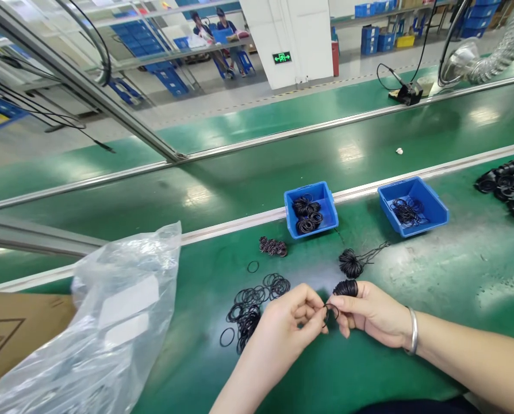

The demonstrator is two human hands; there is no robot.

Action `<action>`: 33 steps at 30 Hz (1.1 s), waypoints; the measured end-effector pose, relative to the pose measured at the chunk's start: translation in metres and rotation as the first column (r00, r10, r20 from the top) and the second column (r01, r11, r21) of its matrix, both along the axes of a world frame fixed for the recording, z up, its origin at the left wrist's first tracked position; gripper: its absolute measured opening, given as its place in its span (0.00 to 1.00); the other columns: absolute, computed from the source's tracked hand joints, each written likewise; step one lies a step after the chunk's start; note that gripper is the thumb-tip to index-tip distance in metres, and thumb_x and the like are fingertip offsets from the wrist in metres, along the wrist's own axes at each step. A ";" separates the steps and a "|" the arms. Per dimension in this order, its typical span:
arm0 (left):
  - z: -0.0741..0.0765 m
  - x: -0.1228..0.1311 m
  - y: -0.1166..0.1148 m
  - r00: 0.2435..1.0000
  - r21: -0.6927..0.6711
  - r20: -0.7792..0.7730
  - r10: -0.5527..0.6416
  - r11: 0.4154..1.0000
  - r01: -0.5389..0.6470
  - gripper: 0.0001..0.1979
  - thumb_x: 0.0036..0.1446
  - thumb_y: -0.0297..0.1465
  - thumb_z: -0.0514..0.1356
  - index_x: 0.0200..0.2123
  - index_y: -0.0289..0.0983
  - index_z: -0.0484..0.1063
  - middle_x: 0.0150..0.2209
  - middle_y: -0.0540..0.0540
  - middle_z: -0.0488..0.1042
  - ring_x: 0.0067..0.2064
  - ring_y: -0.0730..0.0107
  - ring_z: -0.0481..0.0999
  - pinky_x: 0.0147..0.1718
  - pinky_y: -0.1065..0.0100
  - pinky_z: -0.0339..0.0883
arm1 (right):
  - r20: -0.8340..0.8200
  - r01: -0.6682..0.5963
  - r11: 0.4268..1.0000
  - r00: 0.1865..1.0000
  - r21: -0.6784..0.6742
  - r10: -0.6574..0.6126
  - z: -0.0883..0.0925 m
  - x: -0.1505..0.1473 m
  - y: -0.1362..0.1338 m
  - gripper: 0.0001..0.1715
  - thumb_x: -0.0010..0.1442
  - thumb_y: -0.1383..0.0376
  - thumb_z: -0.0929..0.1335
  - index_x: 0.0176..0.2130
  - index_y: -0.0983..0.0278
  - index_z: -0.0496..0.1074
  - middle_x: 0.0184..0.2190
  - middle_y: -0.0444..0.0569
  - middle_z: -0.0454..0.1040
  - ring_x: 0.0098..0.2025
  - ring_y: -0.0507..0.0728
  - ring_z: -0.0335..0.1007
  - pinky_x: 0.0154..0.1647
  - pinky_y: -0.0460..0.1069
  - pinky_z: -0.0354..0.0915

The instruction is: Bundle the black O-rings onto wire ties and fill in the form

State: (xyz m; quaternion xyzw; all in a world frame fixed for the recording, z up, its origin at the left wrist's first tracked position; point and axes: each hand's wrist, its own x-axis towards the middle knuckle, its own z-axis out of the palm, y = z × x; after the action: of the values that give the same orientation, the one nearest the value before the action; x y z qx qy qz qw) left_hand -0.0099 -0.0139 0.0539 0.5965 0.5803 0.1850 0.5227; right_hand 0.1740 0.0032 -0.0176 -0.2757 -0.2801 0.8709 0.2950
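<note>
O-rings [331, 313], thin black rubber, pinched by left hand [291, 319]; right hand [369, 313] gripping bundle [346, 288]

Black rubber O-rings [247, 319] lie in heaps near the bench's front edge and inside a bright blue plastic bin [311, 191] and a matching blue bin [429, 213] along its back edge. The bench top [360, 368] is glossy green.

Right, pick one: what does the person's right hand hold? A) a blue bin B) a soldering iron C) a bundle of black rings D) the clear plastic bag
C. The right hand grips a bundle of black rings between thumb and fingers, beside the left hand, which has a single ring at its fingertips.
</note>
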 end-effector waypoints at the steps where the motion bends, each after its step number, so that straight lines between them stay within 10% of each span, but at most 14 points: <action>1: 0.000 0.001 0.000 1.000 0.023 -0.029 0.004 1.000 -0.004 0.04 0.58 0.32 0.56 0.30 0.40 0.66 0.25 0.51 0.77 0.29 0.69 0.79 0.29 0.71 0.67 | -0.009 0.004 1.000 1.000 -0.001 -0.004 0.000 0.000 0.000 0.19 0.57 0.57 0.75 0.27 0.69 0.72 0.23 0.44 0.70 0.24 0.49 0.66 0.29 0.47 0.64; 22: -0.023 0.012 -0.019 0.920 0.503 -0.391 0.006 0.839 0.208 0.08 0.63 0.27 0.51 0.32 0.40 0.67 0.31 0.48 0.73 0.31 0.67 0.75 0.30 0.68 0.70 | 0.010 -0.029 0.998 1.000 0.062 0.028 -0.002 0.000 -0.006 0.13 0.53 0.62 0.77 0.32 0.69 0.75 0.21 0.42 0.69 0.22 0.48 0.64 0.25 0.45 0.60; 26: -0.010 -0.024 -0.004 0.959 0.473 -0.280 0.044 0.876 0.098 0.06 0.62 0.32 0.55 0.39 0.41 0.72 0.36 0.48 0.77 0.34 0.69 0.78 0.35 0.69 0.72 | -0.005 -0.017 0.999 1.000 0.028 0.017 0.003 0.001 -0.004 0.14 0.55 0.61 0.76 0.29 0.68 0.73 0.21 0.41 0.67 0.23 0.48 0.63 0.27 0.45 0.64; 29: -0.009 -0.067 0.024 0.808 0.443 -0.505 0.305 0.895 -0.061 0.09 0.61 0.36 0.55 0.39 0.40 0.72 0.39 0.46 0.77 0.37 0.65 0.78 0.40 0.64 0.72 | -0.001 0.007 1.000 1.000 -0.005 -0.007 0.007 0.002 -0.003 0.15 0.54 0.61 0.77 0.30 0.68 0.72 0.24 0.42 0.68 0.25 0.48 0.65 0.29 0.45 0.67; 33: -0.024 -0.097 0.054 0.713 0.296 -0.682 0.164 0.953 0.064 0.09 0.56 0.34 0.58 0.37 0.38 0.74 0.39 0.44 0.75 0.35 0.62 0.77 0.37 0.63 0.70 | 0.011 -0.007 1.000 1.000 -0.018 0.007 0.007 0.002 -0.002 0.15 0.54 0.60 0.77 0.35 0.69 0.75 0.29 0.47 0.74 0.30 0.51 0.71 0.30 0.45 0.69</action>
State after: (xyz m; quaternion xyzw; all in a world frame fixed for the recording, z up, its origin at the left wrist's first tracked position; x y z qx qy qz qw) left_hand -0.1066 0.0397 0.0299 0.6777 0.7156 0.0455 0.1630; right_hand 0.1761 0.0009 -0.0108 -0.2823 -0.2750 0.8728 0.2878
